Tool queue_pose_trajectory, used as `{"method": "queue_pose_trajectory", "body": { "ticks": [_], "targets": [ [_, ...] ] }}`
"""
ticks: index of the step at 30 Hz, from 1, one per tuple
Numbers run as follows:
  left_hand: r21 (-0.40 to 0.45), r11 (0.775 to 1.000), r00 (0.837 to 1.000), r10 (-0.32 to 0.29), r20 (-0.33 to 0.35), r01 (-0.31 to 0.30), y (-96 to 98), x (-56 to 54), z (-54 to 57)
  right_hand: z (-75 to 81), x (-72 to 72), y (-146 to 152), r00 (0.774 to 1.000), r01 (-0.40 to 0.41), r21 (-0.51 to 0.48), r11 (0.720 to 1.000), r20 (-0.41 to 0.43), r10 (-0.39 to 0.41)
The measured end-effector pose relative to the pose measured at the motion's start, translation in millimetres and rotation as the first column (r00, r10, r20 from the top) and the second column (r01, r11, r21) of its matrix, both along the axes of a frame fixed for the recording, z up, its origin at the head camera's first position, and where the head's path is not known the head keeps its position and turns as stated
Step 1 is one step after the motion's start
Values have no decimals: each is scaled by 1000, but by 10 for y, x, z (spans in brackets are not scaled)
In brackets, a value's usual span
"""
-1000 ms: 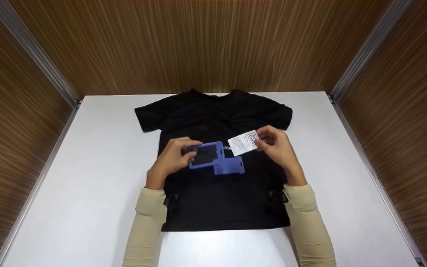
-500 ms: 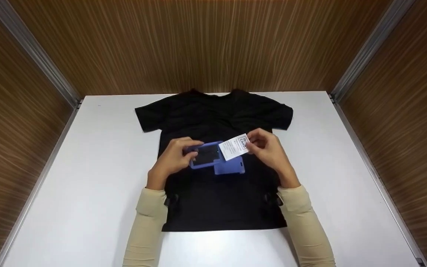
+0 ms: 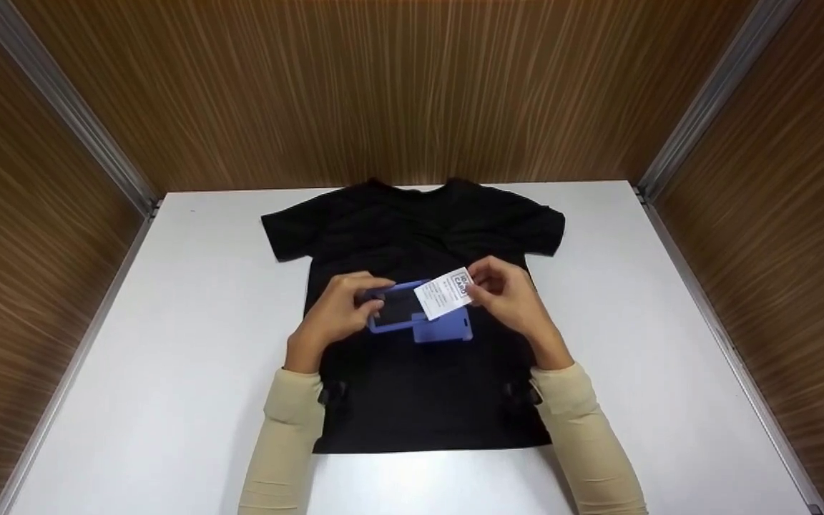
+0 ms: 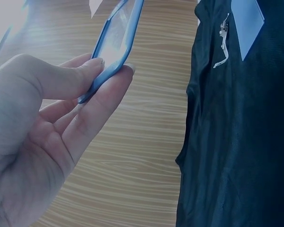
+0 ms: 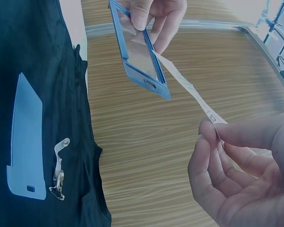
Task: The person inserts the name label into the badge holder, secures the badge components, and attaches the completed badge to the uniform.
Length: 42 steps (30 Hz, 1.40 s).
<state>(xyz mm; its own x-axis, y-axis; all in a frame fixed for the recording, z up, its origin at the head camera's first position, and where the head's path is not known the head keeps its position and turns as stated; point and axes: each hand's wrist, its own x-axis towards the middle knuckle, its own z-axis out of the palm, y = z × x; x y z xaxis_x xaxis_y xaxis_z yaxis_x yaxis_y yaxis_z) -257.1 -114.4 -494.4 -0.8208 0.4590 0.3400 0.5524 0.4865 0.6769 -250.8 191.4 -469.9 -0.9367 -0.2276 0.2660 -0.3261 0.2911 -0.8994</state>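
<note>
My left hand [image 3: 344, 306] grips one end of a blue ID card holder frame [image 3: 394, 327] with a clear window, thumb on one face and fingers behind. Between thumb and fingers, my right hand [image 3: 511, 295] pinches the upper right corner of a white card [image 3: 443, 295] printed "ID CARD". Seen from the head, the card overlaps the frame's right end. In the right wrist view the card [image 5: 187, 85] appears nearly edge-on, its far end beside the frame's long edge. A separate blue cover piece [image 3: 448, 329] lies flat below on a black T-shirt [image 3: 433, 400].
Beside the cover piece on the shirt lies a short clear strap with a metal clip [image 5: 59, 165]. The T-shirt is spread on a white table [image 3: 204, 322]. Wood-grain panels [image 3: 398, 86] stand at the back and both sides.
My right hand has moved left and slightly nearer with the card, which has gone from beside the holder frame to overlapping its right end. The left hand and frame have stayed nearly still.
</note>
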Motion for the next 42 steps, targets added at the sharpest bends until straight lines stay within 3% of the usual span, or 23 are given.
{"method": "queue_pose_trajectory", "body": {
  "ticks": [30, 38, 42],
  "targets": [
    [34, 999, 1000, -5, -8, 5, 4, 0, 16, -40, 12, -93, 1000, -25, 12, 1000, -6, 25],
    [33, 999, 1000, 4, -17, -3, -1, 7, 23, 18, 57, -182, 1000, -6, 37, 999, 18, 5],
    [33, 999, 1000, 4, -25, -3, 2, 9, 23, -47, 31, -191, 1000, 19, 45, 999, 6, -19]
  ]
}}
